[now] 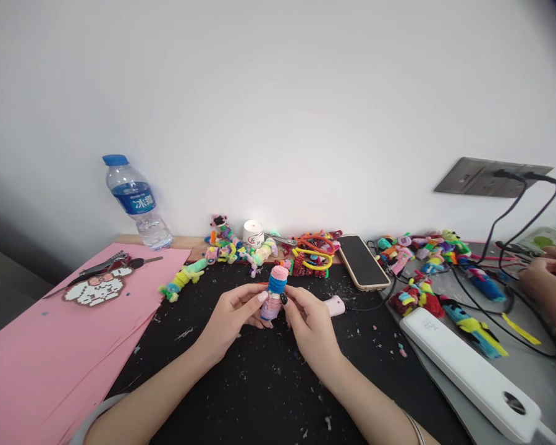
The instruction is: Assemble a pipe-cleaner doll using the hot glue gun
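Note:
Both hands hold a small pipe-cleaner figure [276,285] upright over the black mat. It has a pink top, a blue band and a lilac-pink lower body. My left hand [241,307] pinches it from the left with thumb and fingers. From the other side my right hand [309,314], with dark nails, closes on it too; its fingertips are partly hidden behind the figure. Just beyond my right hand lies a pale pink rounded object [336,305], partly covered, with a dark cord near its end. A yellow-green pipe-cleaner piece [184,280] rests to the left.
Several colourful pipe-cleaner figures [438,247] lie at the right, with another person's hand [544,287] beside cables. A phone [362,262], white power strip [472,374], paper cup [253,233], water bottle [136,201] and pink paper [69,346] surround the mat [259,395]. Fluff scraps dot it.

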The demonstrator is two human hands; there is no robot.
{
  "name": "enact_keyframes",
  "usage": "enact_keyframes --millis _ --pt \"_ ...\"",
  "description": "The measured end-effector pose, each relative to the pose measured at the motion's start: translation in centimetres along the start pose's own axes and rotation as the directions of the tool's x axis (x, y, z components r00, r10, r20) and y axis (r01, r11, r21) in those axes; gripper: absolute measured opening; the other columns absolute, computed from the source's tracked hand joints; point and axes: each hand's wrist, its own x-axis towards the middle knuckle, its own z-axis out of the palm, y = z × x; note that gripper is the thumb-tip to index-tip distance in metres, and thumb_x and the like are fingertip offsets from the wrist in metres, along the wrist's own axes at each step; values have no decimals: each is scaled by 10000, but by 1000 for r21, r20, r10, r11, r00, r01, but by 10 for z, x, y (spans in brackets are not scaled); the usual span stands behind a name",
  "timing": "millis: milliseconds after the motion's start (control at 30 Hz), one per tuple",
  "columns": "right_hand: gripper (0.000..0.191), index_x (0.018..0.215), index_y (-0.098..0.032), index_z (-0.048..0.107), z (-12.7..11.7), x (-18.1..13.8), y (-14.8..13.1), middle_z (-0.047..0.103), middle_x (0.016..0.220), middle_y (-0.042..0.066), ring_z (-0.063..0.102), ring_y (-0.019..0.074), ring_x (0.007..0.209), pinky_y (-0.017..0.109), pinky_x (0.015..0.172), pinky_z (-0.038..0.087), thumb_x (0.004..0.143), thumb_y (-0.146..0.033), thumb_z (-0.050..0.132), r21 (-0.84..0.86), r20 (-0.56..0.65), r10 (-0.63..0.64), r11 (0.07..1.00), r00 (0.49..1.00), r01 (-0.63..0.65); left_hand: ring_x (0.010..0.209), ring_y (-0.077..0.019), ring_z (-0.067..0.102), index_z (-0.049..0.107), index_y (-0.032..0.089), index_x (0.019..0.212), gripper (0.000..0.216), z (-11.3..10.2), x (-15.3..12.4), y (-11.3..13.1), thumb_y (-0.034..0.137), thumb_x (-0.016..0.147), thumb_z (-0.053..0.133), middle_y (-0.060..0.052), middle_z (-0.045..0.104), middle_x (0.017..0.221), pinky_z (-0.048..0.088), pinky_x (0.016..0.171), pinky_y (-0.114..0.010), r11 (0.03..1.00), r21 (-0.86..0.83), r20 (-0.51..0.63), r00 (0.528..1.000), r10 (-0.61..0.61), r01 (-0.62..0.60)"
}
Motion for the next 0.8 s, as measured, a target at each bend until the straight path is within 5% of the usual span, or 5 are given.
enact_keyframes --millis 800 --pt "109 799 -174 593 8 -7 0 610 722 27 556 143 609 242 548 448 832 -159 490 33 -93 -26 999 995 30 609 -148 645 653 134 950 285 2 -3 -2 362 793 586 -36 673 760 522 580 -256 997 48 117 992 49 -55"
